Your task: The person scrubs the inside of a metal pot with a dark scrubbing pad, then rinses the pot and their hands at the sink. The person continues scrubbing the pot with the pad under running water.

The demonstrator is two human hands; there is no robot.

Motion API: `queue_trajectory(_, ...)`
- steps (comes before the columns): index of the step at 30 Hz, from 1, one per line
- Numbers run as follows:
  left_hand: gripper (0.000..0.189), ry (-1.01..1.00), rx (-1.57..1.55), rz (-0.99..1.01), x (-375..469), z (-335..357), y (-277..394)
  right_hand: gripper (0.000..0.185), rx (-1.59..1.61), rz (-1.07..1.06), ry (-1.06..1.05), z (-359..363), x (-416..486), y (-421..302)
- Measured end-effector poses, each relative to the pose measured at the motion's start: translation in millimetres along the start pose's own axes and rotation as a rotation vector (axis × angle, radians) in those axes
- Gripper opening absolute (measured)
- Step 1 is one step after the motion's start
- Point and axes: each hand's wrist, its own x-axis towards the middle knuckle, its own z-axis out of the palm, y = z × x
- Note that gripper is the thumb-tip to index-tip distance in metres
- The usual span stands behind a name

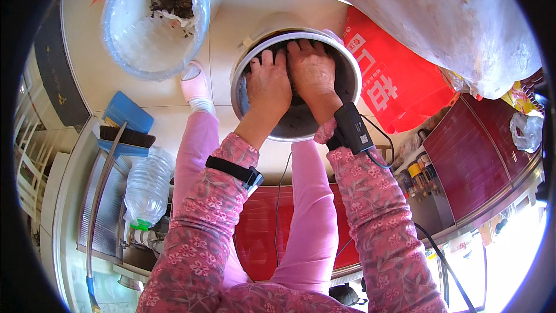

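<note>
A round metal basin stands low in front of me, with dark contents only partly visible. Both hands reach down into it, side by side, backs up. My left hand presses fingers into the dark material on the left; my right hand is close beside it on the right. The fingertips of both are hidden, so whether they grip anything does not show. A black strap circles my left sleeve, and a black device with a cable is strapped near my right wrist.
Up left stands a bin with a clear plastic liner, dark scraps inside. A red bag lies right of the basin. At left are a broom, a blue dustpan and a large plastic bottle. Cables hang near my right arm.
</note>
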Motion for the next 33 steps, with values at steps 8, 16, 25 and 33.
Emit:
queue_trajectory(8, 0.042, -0.154, -0.121, -0.029, -4.8, 0.7, -3.1, 0.015, -0.025, -0.038, -0.135, -5.5, -12.9, 3.8)
queue_trajectory(16, 0.038, -0.223, -0.276, -0.06, -15.4, 12.8, -10.9, 0.018, -0.007, 0.062, -0.201, 5.5, -46.8, -4.8)
queue_trajectory(25, 0.034, -0.291, -0.64, -0.22, -5.0, 43.2, -26.3, 0.016, 0.344, 0.246, -0.204, 25.6, -57.4, -8.9)
queue_trajectory(33, 0.044, -0.327, -1.064, -0.614, -8.6, 31.9, -22.9, 0.04, 0.848, 0.646, -0.361, 30.2, -61.4, -2.5)
